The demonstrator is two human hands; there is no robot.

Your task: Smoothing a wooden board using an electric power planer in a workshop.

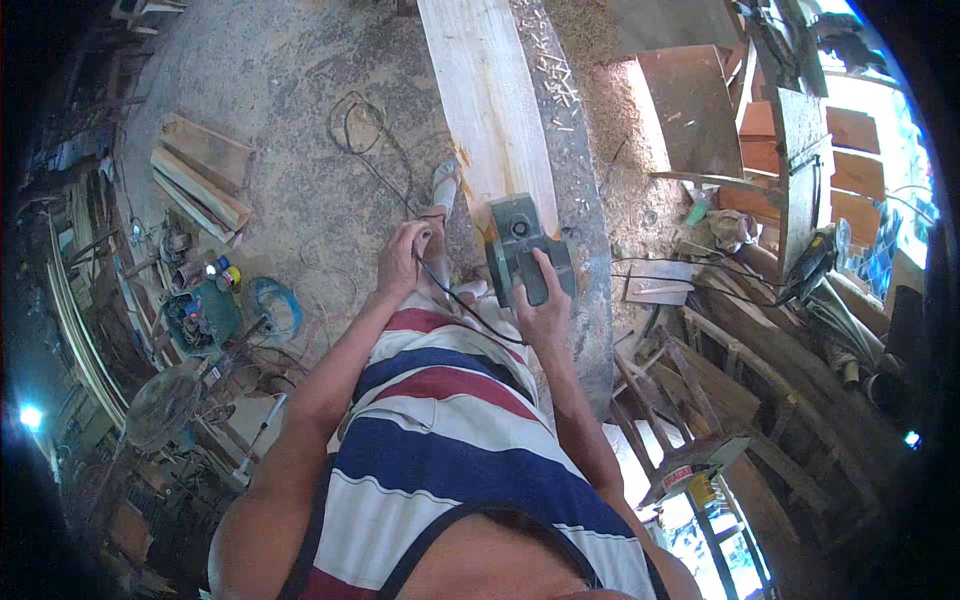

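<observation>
My right hand (545,308) is wrapped round the rear handle of a dark green electric planer (516,222). The planer rests on the near end of a long, pale wooden board (490,100), which stretches away from me along a worn bench (585,250). To the left of the planer, my left hand (402,256) is closed on the black power cord (448,286). From that hand the cord sags back toward the planer, and its other part runs off to the floor. The planer's underside is hidden against the wood.
Cord loops (352,125) lie on the dusty floor at left, beyond some short planks (200,175). A standing fan (165,405) and a green container (200,318) are at lower left. Wood shavings (552,65) litter the bench. Timber (750,370) and a wooden stool (690,465) crowd the right.
</observation>
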